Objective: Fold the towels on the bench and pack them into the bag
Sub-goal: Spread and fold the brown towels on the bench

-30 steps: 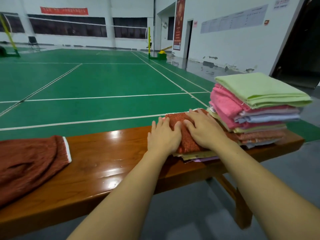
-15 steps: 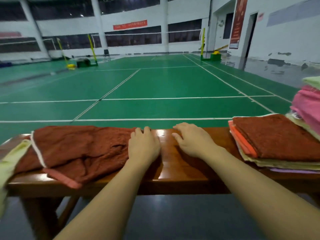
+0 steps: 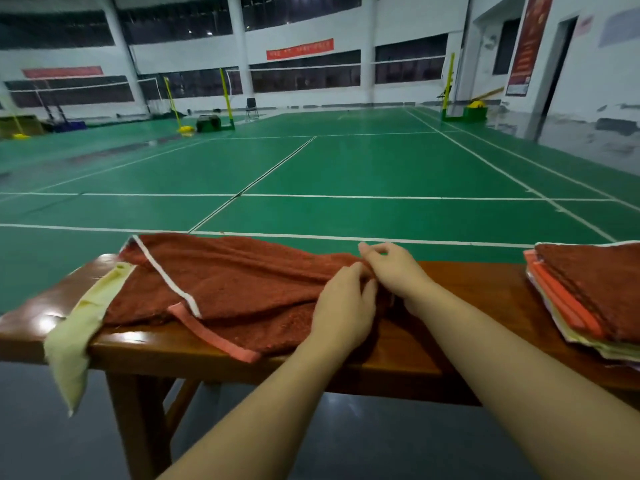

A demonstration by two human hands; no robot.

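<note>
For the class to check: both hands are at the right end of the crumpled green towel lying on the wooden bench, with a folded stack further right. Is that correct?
Not quite. The head view shows the crumpled towel is rust-red, not green. The rest stands: the left hand and right hand are at its right end on the wooden bench, and the folded stack lies further right.

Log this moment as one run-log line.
stage: starting next towel | left hand: gripping rust towel | right hand: pinching its edge | folded stack: right end of bench | bag: unseen
</note>
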